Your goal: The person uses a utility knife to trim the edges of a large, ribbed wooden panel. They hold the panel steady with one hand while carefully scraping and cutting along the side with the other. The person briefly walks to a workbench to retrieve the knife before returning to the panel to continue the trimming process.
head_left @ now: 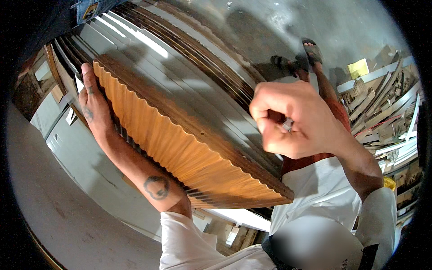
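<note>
A wood-coloured fluted panel [166, 132] with a wavy edge lies slantwise across a stack of long grey boards [135, 60]. My left hand [93, 105] is at the panel's far left end, its forearm running along the left side. One finger points up past the corner; the others are largely hidden, and the hand appears to hold the panel's edge. To the right of the panel, my right hand [297, 119] is raised and closed in a fist. A small whitish thing [287, 125] shows between its curled fingers; its kind is unclear.
Dark-edged long strips [202, 58] lie beyond the grey boards. Wood offcuts [382, 99] are heaped at the right, with a yellow paper [358, 68] near them. A large grey sheet [58, 189] fills the lower left. Someone in jeans [92, 10] stands at the top left.
</note>
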Demonstrator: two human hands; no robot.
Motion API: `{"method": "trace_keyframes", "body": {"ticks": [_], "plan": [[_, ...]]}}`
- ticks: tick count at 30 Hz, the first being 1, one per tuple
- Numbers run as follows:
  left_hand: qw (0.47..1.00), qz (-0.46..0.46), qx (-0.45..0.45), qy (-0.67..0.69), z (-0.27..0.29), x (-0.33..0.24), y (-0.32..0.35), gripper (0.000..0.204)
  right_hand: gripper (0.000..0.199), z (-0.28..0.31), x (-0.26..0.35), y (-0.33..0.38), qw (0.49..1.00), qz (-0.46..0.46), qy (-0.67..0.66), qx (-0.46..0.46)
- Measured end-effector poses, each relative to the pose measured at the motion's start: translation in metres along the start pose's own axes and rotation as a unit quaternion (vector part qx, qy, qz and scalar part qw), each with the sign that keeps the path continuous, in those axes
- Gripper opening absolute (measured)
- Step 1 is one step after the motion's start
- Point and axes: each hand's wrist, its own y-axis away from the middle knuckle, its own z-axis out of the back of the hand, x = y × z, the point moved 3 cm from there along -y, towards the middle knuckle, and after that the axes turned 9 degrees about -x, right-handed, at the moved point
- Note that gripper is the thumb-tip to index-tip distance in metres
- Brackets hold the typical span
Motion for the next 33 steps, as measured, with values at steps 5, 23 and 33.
{"method": "trace_keyframes", "body": {"ticks": [5,23,33], "plan": [[1.000,-0.017,0.006,-0.001,-0.009,-0.004,0.001,0.076,0.016,-0.018,-0.003,0.035,1.000,-0.024,-0.004,0.020],[1.000,-0.013,0.007,0.020,-0.004,-0.009,0.004,0.071,0.052,-0.046,0.017,0.067,0.991,-0.020,-0.100,-0.081],[1.000,-0.015,-0.002,-0.025,-0.003,-0.011,0.007,0.075,0.044,-0.052,0.017,0.073,0.985,-0.026,-0.118,-0.126]]}}
